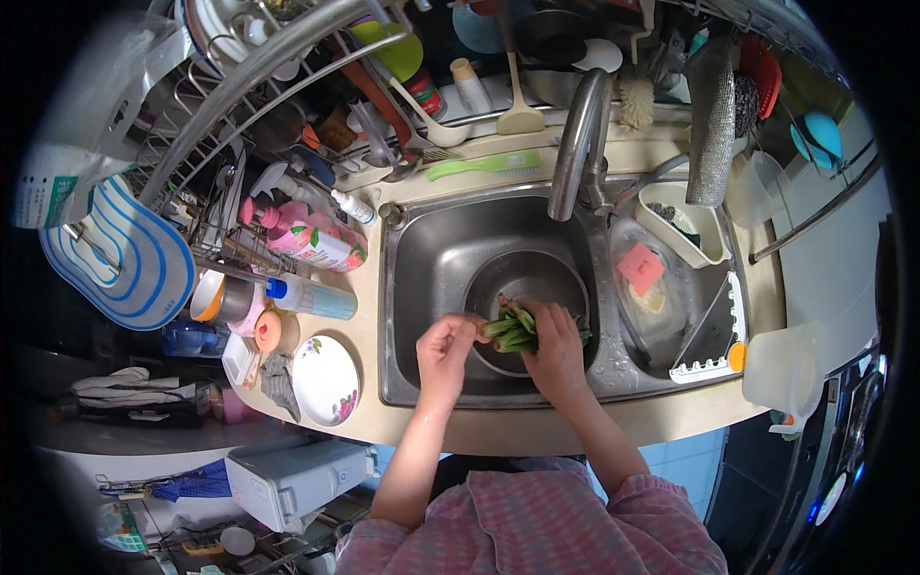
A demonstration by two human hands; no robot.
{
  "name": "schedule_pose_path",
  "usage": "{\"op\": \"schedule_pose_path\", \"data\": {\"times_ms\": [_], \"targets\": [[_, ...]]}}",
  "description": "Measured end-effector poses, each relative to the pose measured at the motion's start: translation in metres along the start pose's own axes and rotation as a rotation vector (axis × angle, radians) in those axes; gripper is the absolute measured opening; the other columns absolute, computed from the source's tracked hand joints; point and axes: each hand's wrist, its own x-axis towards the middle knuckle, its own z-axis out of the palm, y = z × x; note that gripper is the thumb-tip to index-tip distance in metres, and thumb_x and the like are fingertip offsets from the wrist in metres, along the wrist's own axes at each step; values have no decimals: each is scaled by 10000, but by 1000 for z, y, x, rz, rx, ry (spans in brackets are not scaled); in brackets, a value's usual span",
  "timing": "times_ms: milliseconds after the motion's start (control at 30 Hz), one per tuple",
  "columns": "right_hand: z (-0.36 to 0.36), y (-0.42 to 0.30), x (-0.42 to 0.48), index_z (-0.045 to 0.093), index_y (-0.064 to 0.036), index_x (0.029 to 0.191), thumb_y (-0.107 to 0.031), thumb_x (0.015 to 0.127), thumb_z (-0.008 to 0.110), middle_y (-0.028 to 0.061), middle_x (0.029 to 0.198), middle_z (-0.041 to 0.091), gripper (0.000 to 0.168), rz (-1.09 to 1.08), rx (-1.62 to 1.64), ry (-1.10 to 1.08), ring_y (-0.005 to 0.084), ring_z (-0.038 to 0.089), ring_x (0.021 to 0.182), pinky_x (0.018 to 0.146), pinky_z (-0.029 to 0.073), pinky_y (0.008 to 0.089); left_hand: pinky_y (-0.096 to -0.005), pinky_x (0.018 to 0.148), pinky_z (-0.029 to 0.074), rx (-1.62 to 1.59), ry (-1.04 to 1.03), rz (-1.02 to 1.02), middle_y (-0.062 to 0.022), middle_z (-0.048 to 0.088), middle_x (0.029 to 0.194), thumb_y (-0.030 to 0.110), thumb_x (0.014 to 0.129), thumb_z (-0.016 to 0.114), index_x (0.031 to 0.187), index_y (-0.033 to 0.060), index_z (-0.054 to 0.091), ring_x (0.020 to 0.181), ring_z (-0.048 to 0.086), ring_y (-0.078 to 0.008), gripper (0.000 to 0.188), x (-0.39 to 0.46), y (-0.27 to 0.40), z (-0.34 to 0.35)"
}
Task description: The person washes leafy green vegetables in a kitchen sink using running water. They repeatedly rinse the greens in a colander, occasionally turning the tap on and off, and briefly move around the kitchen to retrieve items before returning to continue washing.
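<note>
Over the left basin of a stainless steel double sink [438,244], my right hand [557,352] is closed around a bunch of leafy greens [512,330], its stem ends pointing left. My left hand [447,352] is at those stem ends, thumb and fingertips pinched together; whether a piece is between them cannot be made out. A round metal bowl [528,269] stands in the basin under the greens. Dark leaves show just right of my right hand. The steel faucet [575,144] rises behind the bowl.
The right basin holds a pink sponge [640,269], a clear plastic container [661,316] and a white caddy [683,223]. Left of the sink stand a pink pump bottle [316,237], a blue-capped bottle [313,296] and a floral plate [325,381]. A green brush [483,166] lies behind the sink.
</note>
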Motion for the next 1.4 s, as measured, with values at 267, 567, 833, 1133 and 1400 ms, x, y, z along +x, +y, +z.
{"op": "schedule_pose_path", "data": {"times_ms": [267,567,833,1133,1400], "targets": [[0,-8,-2,489,-68,1080,7,580,641,113,923,492,529,-27,-64,-65,308,484,879,750,399,404,-226,541,387,745,-444,144,-35,492,683,30,709,652,895,77,666,600,489,-103,192,41,52,-5],[-1,-10,5,487,-36,1055,24,624,630,147,993,507,459,-22,138,-150,336,481,943,800,398,380,-245,563,427,457,-489,-61,-50,593,686,172,811,584,818,28,643,619,551,-114,156,63,44,-12],[9,-21,8,436,11,1153,43,769,562,60,1082,522,405,333,949,7,156,504,996,871,395,275,-330,933,370,495,-611,116,-160,460,1223,213,780,629,1235,2,406,1137,460,-250,549,33,7,-32],[32,-44,-1,424,-6,1149,5,677,493,93,1062,511,477,470,1460,110,201,490,1008,907,369,311,-407,819,429,649,-499,335,-221,480,1128,43,674,620,1362,67,157,989,500,-377,829,-8,15,-39],[44,-71,-12,366,-15,1193,29,649,493,91,1108,489,561,376,1349,93,224,458,1061,947,332,322,-408,740,467,967,-392,560,-118,528,1036,1,679,568,1368,144,201,872,540,-311,794,-19,27,-66]]}}
